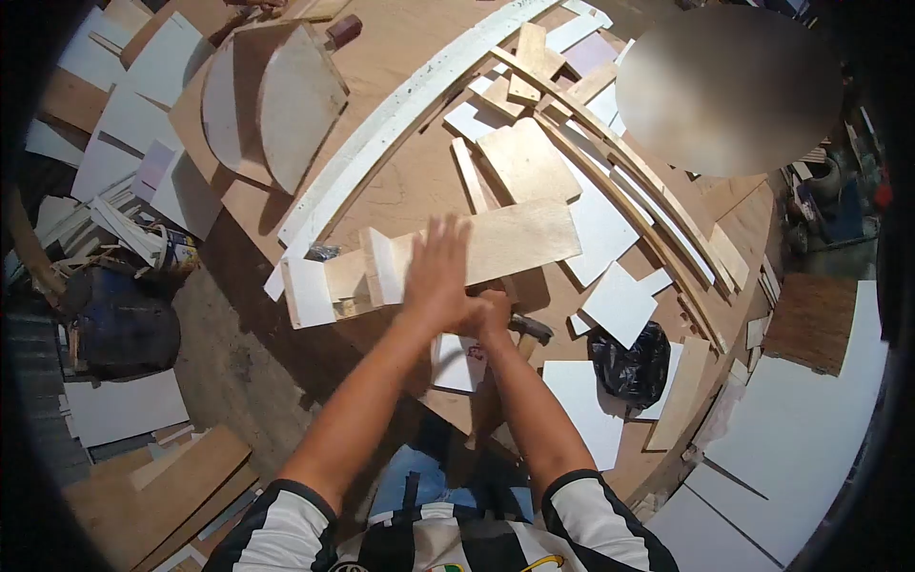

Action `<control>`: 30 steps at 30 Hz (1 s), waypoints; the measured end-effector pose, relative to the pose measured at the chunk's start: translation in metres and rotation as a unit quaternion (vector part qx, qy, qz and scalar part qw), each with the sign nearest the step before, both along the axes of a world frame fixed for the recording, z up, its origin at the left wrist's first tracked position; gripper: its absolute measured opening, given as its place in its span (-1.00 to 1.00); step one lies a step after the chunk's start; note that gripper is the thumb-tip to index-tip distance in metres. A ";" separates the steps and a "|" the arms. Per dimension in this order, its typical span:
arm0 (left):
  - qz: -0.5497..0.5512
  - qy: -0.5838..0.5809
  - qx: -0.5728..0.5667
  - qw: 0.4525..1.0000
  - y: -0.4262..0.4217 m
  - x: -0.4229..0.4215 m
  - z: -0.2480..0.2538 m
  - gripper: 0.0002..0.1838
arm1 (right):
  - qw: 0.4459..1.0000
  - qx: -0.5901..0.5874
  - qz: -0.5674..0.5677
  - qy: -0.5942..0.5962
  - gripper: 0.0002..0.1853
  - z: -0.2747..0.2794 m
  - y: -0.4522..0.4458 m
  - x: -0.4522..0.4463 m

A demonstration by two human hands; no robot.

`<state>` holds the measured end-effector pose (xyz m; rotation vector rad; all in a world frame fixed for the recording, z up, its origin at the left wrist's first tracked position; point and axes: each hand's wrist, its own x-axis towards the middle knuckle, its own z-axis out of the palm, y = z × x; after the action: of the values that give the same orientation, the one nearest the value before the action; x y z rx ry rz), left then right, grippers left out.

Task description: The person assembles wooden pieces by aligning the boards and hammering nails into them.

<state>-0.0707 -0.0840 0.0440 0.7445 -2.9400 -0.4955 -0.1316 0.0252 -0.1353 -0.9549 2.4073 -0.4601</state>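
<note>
A long plywood board [524,240] with two short white-faced cross pieces, one at its left end [310,292] and one nearer the middle [381,267], lies across the table in front of me. Against its middle, beside the second cross piece, my left hand [440,269] is stretched out with fingers extended, slightly blurred. Just below the board's near edge, my right hand [489,311] is closed, close to my left wrist; what its fingers hold is hidden. Right beside it shows a dark hammer head [532,329]. A small white panel with red marks [460,362] lies under my forearms.
A long curved white-topped frame [381,119] spans the table [381,205]. Curved wooden strips [620,143] and several white and wooden offcuts lie to the right, with a black plastic bag [631,367]. A curved wooden assembly [276,105] stands far left. Stacked boards [162,496] lie on the floor.
</note>
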 end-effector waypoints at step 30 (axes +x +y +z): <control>0.034 -0.107 -0.005 0.994 -0.036 -0.018 -0.034 0.53 | 0.991 -0.075 0.097 0.061 -0.80 -0.021 -0.004 -0.007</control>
<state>-0.0892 -0.1199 0.0102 0.9484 -3.0963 -0.4180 -0.1383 0.0210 -0.1565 -1.3044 2.3805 -0.5297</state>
